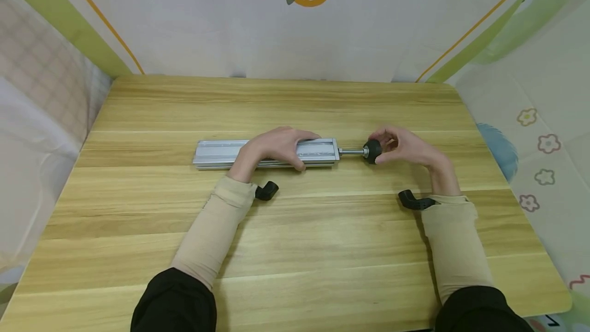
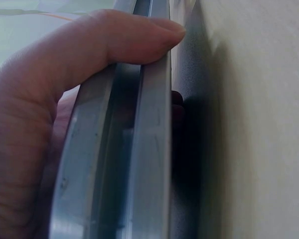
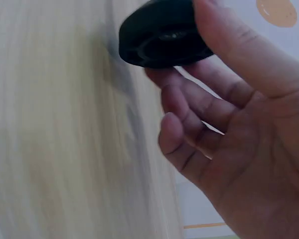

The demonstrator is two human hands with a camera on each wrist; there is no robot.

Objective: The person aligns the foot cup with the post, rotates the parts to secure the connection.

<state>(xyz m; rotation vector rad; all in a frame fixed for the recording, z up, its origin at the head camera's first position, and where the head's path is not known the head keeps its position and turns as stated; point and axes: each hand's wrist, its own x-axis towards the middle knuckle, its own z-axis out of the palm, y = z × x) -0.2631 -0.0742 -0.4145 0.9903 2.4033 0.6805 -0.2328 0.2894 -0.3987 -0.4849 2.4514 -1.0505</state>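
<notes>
A silver aluminium extrusion profile [image 1: 218,153] lies lengthwise across the table. My left hand [image 1: 275,145] grips it right of its middle, with the thumb on the near side and the fingers over the far side. The left wrist view shows the profile's long groove [image 2: 122,119] under the thumb. From the profile's right end sticks out a threaded rod [image 1: 352,151], which carries a black levelling foot [image 1: 371,151]. My right hand [image 1: 407,146] pinches that foot between thumb and fingers. In the right wrist view its hollow underside [image 3: 172,47] faces the palm.
The wooden table [image 1: 295,250] stands against a white curtain [image 1: 193,24] with a printed orange. Black wrist mounts [image 1: 267,190] stick out at both sleeves, low over the tabletop in front of the profile.
</notes>
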